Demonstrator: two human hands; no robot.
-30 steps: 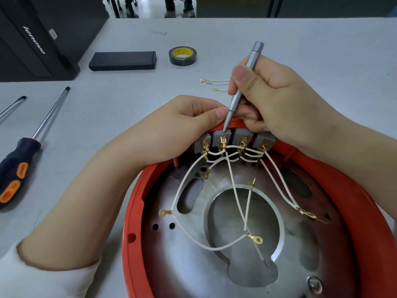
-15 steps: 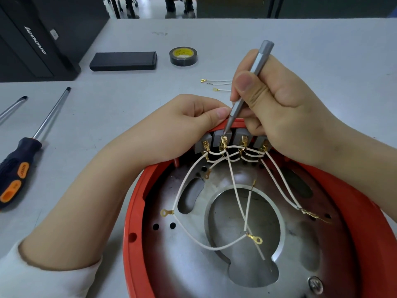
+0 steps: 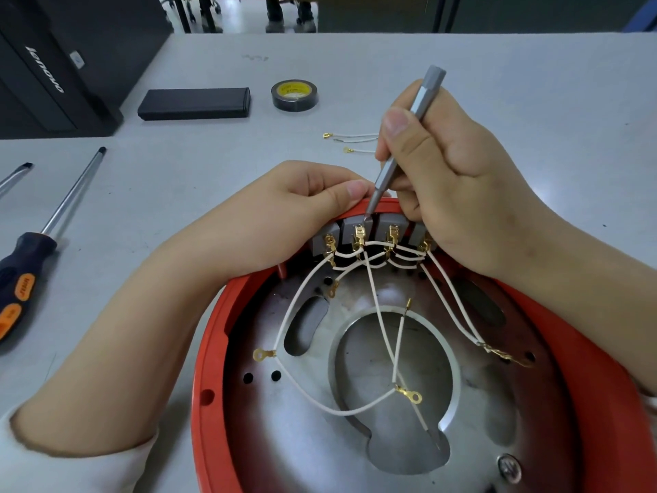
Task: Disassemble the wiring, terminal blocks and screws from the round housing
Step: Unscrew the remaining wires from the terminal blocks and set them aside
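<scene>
A round red housing [image 3: 209, 350] with a steel plate inside lies in front of me. Several grey terminal blocks [image 3: 352, 229] sit at its far rim, with brass connectors and white wires [image 3: 377, 304] running down over the plate. My right hand [image 3: 451, 179] grips a slim grey screwdriver [image 3: 409, 137], its tip on top of the second block from the left. My left hand [image 3: 284, 222] curls over the housing's far rim beside the blocks, its thumb next to the screwdriver shaft. One screw [image 3: 509, 469] sits in the plate at the lower right.
Two loose white wires [image 3: 350, 138] lie on the grey table beyond the housing. A roll of black tape [image 3: 294, 95] and a black box [image 3: 193, 103] sit further back. A large black-and-orange screwdriver [image 3: 42, 236] and another tool [image 3: 16, 174] lie at the left. A black computer case [image 3: 53, 62] stands far left.
The grey screwdriver's top has tilted to the right, and its tip has moved up from the brass connector to the block's top. My left hand has stayed on the rim.
</scene>
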